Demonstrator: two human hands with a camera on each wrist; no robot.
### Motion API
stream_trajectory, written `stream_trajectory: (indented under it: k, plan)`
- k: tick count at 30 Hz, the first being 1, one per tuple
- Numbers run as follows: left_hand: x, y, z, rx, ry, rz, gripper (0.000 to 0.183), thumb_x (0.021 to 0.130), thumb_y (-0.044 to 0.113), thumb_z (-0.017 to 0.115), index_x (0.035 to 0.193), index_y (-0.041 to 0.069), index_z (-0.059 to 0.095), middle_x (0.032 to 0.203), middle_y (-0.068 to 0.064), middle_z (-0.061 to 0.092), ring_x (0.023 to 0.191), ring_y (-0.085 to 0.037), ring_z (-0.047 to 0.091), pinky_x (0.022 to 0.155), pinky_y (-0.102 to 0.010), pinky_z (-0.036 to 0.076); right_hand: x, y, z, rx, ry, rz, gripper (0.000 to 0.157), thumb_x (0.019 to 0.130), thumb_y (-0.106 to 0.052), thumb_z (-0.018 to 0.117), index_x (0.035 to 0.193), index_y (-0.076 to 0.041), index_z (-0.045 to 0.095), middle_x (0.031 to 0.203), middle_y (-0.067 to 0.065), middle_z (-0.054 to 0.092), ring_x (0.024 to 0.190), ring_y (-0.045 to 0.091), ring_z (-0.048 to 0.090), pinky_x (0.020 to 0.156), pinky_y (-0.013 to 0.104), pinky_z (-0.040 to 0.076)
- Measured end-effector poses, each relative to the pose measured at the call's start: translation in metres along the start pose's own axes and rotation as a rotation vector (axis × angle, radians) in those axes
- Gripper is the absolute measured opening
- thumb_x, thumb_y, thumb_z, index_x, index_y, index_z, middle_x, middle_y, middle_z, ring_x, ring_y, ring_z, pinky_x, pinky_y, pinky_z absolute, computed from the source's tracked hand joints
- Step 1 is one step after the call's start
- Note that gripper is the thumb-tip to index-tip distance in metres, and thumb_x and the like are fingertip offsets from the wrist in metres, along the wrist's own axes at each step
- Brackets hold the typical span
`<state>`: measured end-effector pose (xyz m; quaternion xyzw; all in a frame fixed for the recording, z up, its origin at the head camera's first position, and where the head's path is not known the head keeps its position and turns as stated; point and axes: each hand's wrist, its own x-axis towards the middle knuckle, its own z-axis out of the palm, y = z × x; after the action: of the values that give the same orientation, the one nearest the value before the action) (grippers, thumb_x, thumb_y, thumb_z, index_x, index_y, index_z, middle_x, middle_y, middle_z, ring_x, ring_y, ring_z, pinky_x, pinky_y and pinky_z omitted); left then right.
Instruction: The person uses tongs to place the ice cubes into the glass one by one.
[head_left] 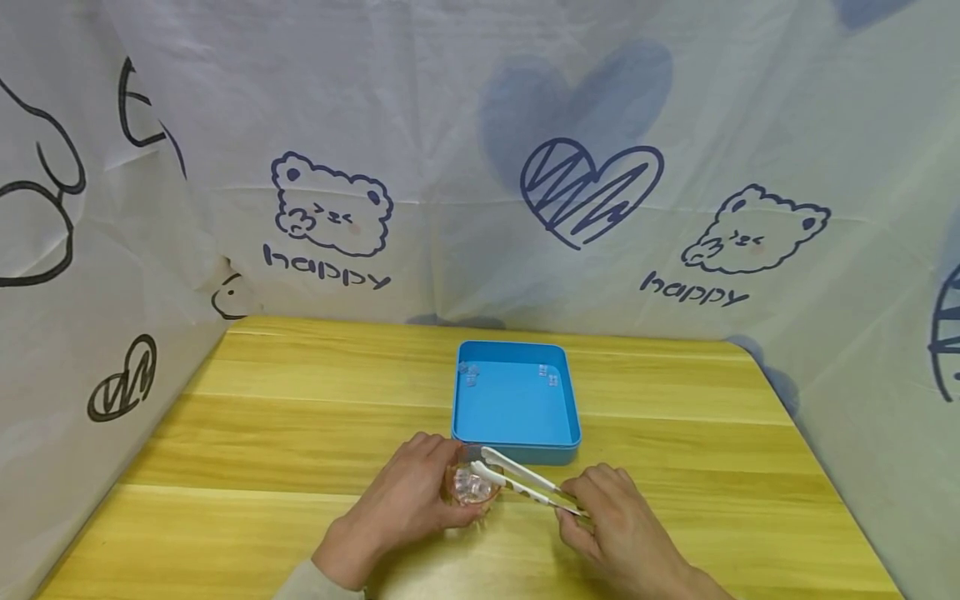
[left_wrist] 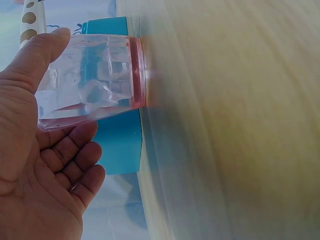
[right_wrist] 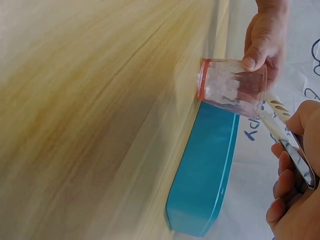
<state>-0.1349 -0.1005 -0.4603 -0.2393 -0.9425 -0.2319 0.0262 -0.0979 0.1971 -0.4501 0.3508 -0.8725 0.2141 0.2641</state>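
My left hand (head_left: 408,492) grips a clear plastic cup (left_wrist: 107,107) with a reddish base, which stands upright on the table. Thumb and index finger are at opposite sides of the cup. Clear ice-like cubes (head_left: 472,487) lie inside it. In my right hand (head_left: 618,517) is a pair of tongs (head_left: 536,497) with white tips and metal arms. The tips are parted and reach over the cup's rim; in the right wrist view they are at its mouth. Whether they touch a cube cannot be made out.
A shallow blue tray (head_left: 517,454) sits just behind the cup. Several clear cubes (head_left: 471,377) lie in its back left corner, and a few more clear pieces (head_left: 552,380) at the back right. The wooden table (head_left: 300,400) is bordered by a printed white cloth (head_left: 450,208).
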Motion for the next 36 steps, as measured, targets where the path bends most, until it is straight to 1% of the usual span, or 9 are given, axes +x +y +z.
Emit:
stream_trajectory:
  k: [6,13,20,23,29,36]
  plan:
    - [-0.001,-0.001,0.000,-0.004,-0.006,0.001,0.066,0.080,0.057,0.086,0.127,0.015,0.067,0.117,0.005,0.068,0.108,-0.015,0.057,0.101,-0.042,0.052,0.000,-0.001,0.001,0.006,-0.006,0.016,0.015,0.085,-0.014,0.075,0.099,-0.016,0.069,0.086,-0.015,0.058,0.081,0.003,0.048,0.072,0.020,0.037]
    - [0.000,-0.002,0.001,-0.009,-0.004,-0.002,0.066,0.080,0.056,0.086,0.129,0.015,0.067,0.115,0.006,0.068,0.107,-0.014,0.056,0.099,-0.042,0.053,0.000,-0.002,0.002,0.007,0.001,0.023,0.018,0.082,-0.013,0.076,0.098,-0.016,0.069,0.086,-0.015,0.058,0.081,0.003,0.049,0.072,0.020,0.038]
    - [-0.001,-0.002,0.001,-0.011,0.001,0.008,0.064,0.082,0.056,0.085,0.130,0.016,0.068,0.112,0.007,0.068,0.105,-0.012,0.056,0.097,-0.040,0.053,0.001,-0.002,0.003,0.012,0.005,0.031,0.016,0.084,-0.013,0.075,0.099,-0.016,0.069,0.087,-0.015,0.059,0.081,0.003,0.050,0.072,0.020,0.037]
    - [-0.001,-0.002,0.001,-0.013,-0.002,0.004,0.066,0.081,0.056,0.085,0.130,0.015,0.067,0.114,0.005,0.069,0.106,-0.013,0.056,0.099,-0.041,0.053,0.005,0.000,0.002,0.013,0.023,0.024,0.016,0.085,-0.013,0.075,0.099,-0.016,0.069,0.086,-0.014,0.060,0.080,0.004,0.051,0.071,0.021,0.040]
    - [-0.002,-0.002,0.000,-0.014,-0.008,0.001,0.069,0.081,0.057,0.085,0.130,0.012,0.066,0.122,0.001,0.069,0.112,-0.017,0.058,0.104,-0.044,0.052,0.017,0.008,-0.004,0.005,0.027,0.066,0.015,0.085,-0.013,0.076,0.098,-0.015,0.067,0.085,-0.013,0.058,0.079,0.003,0.049,0.070,0.023,0.042]
    - [-0.001,-0.002,0.001,-0.008,0.000,0.008,0.070,0.079,0.058,0.086,0.129,0.013,0.066,0.123,0.001,0.069,0.113,-0.017,0.059,0.105,-0.044,0.052,0.030,0.023,-0.006,-0.018,0.067,0.069,0.013,0.084,-0.008,0.075,0.095,-0.005,0.069,0.082,-0.004,0.062,0.076,0.009,0.055,0.069,0.033,0.051]
